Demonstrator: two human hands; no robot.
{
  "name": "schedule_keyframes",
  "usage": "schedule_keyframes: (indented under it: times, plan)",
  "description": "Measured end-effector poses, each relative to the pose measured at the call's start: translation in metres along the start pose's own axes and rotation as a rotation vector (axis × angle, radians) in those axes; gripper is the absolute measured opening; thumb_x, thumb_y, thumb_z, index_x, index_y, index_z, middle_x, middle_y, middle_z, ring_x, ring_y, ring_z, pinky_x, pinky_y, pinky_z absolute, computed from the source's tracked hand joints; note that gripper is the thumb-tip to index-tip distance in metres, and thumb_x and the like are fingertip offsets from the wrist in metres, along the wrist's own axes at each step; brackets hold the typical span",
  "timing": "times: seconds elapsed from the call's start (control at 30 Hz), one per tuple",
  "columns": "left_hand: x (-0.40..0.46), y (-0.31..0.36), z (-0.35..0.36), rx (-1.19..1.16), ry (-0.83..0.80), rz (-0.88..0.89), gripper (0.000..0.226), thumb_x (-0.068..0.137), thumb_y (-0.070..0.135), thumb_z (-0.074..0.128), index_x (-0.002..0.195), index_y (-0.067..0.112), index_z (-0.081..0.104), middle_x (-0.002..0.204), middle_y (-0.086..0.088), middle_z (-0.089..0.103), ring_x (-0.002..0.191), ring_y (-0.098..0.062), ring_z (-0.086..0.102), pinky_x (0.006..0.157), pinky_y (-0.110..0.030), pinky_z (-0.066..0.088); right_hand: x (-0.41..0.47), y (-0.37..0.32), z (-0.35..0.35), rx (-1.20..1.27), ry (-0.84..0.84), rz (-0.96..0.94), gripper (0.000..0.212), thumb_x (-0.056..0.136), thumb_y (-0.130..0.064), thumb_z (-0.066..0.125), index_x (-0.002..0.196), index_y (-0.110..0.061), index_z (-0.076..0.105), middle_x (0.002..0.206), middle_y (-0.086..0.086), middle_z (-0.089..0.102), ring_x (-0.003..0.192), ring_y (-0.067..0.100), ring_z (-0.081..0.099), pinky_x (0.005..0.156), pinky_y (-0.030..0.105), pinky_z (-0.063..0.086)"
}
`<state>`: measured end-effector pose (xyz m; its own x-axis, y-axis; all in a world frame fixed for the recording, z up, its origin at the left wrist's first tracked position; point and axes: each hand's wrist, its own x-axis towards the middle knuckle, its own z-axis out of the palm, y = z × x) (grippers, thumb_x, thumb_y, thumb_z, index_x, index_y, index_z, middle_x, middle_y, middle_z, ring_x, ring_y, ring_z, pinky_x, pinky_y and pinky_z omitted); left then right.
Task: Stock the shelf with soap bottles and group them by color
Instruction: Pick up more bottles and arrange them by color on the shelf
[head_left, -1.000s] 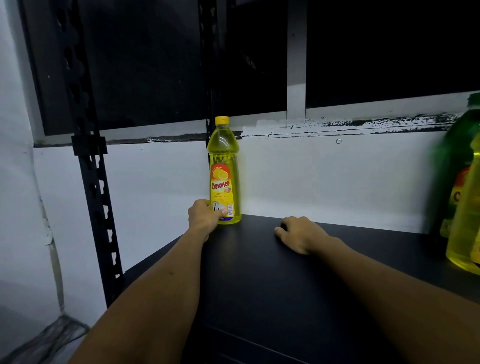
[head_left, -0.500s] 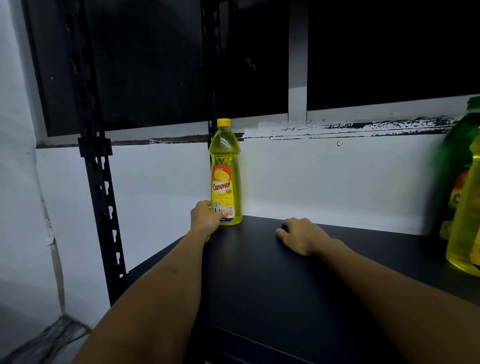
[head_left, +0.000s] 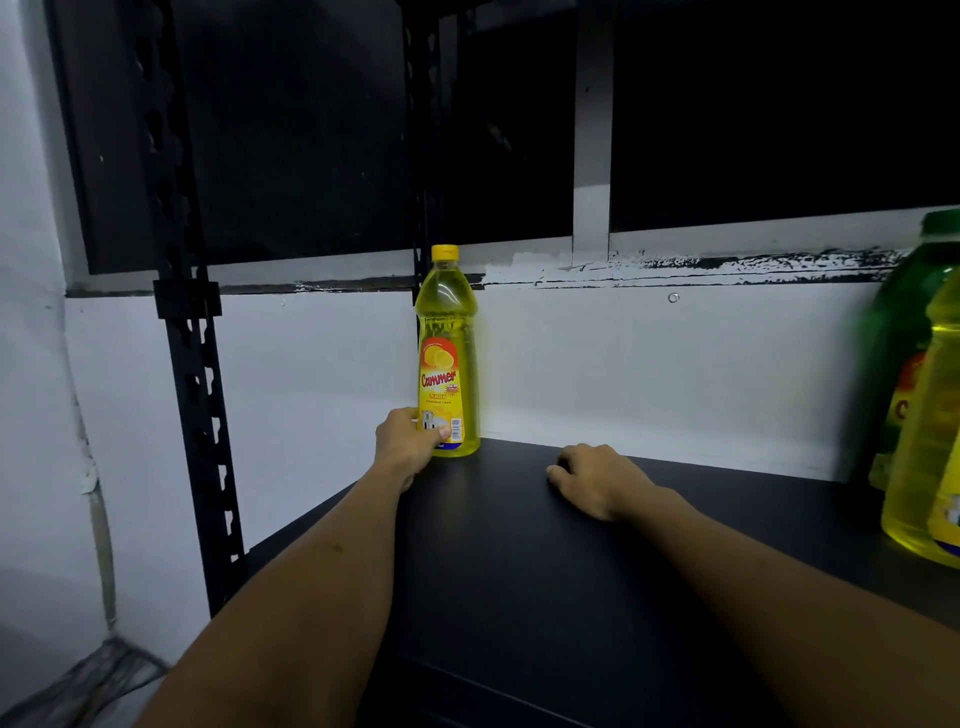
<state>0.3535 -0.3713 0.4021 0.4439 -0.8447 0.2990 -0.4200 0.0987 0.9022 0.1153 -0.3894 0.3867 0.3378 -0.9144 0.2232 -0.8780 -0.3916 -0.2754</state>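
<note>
A yellow soap bottle (head_left: 447, 353) with a yellow cap stands upright at the back left corner of the black shelf (head_left: 519, 571). My left hand (head_left: 408, 441) grips its base, thumb across the label. Knuckles up and fingers curled under, my right hand (head_left: 597, 480) rests on the shelf to the right of the bottle and holds nothing. At the right edge stand a green soap bottle (head_left: 898, 332) and, in front of it, another yellow soap bottle (head_left: 930, 447), both partly cut off by the frame.
A black slotted upright post (head_left: 187, 338) rises at the shelf's left front corner, and another post (head_left: 423, 156) stands behind the bottle. A white wall (head_left: 649, 364) with a dark window above backs the shelf. The floor lies far below on the left.
The view has shifted slightly. Both hands and the yellow bottle keep the same places on the shelf.
</note>
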Motion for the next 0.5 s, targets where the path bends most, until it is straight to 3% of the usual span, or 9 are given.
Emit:
schedule_keyframes:
  times: [0.3, 0.4, 0.5]
  plan:
    - [-0.032, 0.01, -0.007, 0.217, 0.006, -0.019, 0.056, 0.09, 0.015, 0.068, 0.137, -0.002, 0.043, 0.14, -0.019, 0.049, 0.127, -0.031, 0.05, 0.099, -0.037, 0.042, -0.029, -0.001, -0.011, 0.068, 0.013, 0.006, 0.036, 0.097, -0.04, 0.041, 0.112, -0.013, 0.059, 0.111, 0.005, 0.062, 0.097, 0.022, 0.059, 0.087, 0.037, 0.05]
    - [-0.05, 0.015, -0.012, 0.304, -0.003, -0.01, 0.048, 0.091, 0.014, 0.065, 0.133, -0.002, 0.047, 0.136, -0.019, 0.052, 0.123, -0.032, 0.052, 0.094, -0.035, 0.044, -0.05, 0.0, -0.016, 0.088, 0.009, 0.009, 0.035, 0.096, -0.041, 0.043, 0.112, -0.015, 0.06, 0.116, 0.006, 0.062, 0.1, 0.023, 0.058, 0.089, 0.038, 0.049]
    - [-0.07, 0.016, -0.018, 0.4, -0.021, 0.0, 0.03, 0.088, 0.015, 0.061, 0.115, 0.003, 0.059, 0.119, -0.015, 0.063, 0.107, -0.03, 0.059, 0.083, -0.033, 0.047, -0.078, 0.001, -0.025, 0.102, -0.002, -0.01, 0.035, 0.096, -0.039, 0.046, 0.118, -0.015, 0.06, 0.123, 0.007, 0.061, 0.108, 0.024, 0.057, 0.092, 0.035, 0.047]
